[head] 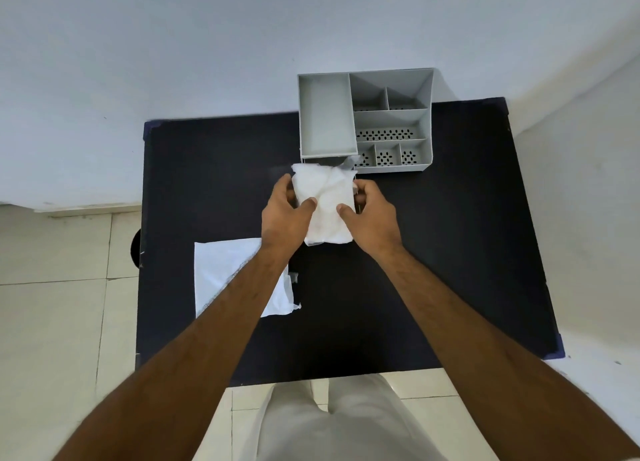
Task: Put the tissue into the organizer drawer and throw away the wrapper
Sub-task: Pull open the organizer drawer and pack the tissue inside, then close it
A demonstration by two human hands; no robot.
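Both hands are gripping the tissue pack (325, 204) from opposite sides at the centre of the frame. The left hand (287, 208) is curling around the pack's left edge with its thumb pressing onto the top face, and the right hand (372, 211) is doing the same on the right edge, thumb on top and fingers wrapping underneath. Holding it from both sides like this is probably keeping the soft stack squared up while the clear wrapper (347, 165) is being worked loose; a crinkled bit of film is sticking up at the pack's far right corner, so the tissue seems to be still inside its wrapper, though how far it is opened I cannot tell.

Just beyond the pack, in the upper middle of the frame, the grey organizer (429, 121) is standing on the black table (450, 253). Its long left-hand compartment (327, 114) is lying open and empty, and the pack is being held right at its near end, likely lined up for sliding in.

In the lower left of the table, partly under the left forearm, a flat white bag (221, 270) is lying, perhaps waiting to take the wrapper. No bin is showing clearly.
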